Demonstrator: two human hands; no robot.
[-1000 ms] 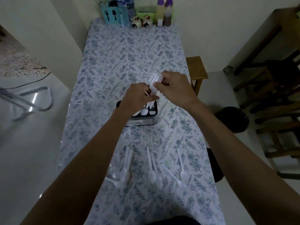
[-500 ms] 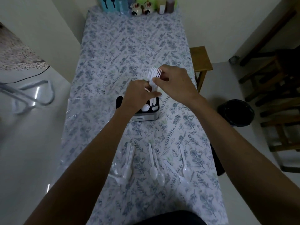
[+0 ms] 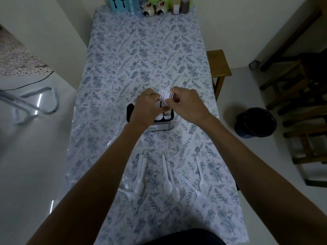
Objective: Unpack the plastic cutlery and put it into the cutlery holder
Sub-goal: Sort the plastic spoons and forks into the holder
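both hands grasping bundle of white plastic forks (image 3: 166, 97), tines up, long axis near vertical, directly above cutlery holder (image 3: 160, 123). left hand (image 3: 147, 107) and right hand (image 3: 185, 104) equally near. loose spoons (image 3: 170, 187) lie on table (image 3: 141, 55) nearer person.

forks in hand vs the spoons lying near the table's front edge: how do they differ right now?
The forks are bunched and held above the cutlery holder by the left hand and right hand; the spoons lie untouched on the tablecloth.
The forks point tines-up, roughly upright; the spoons lie flat, bowls toward the person.
The forks form one tight bundle; the spoons are spread in several groups.
Both are white plastic.
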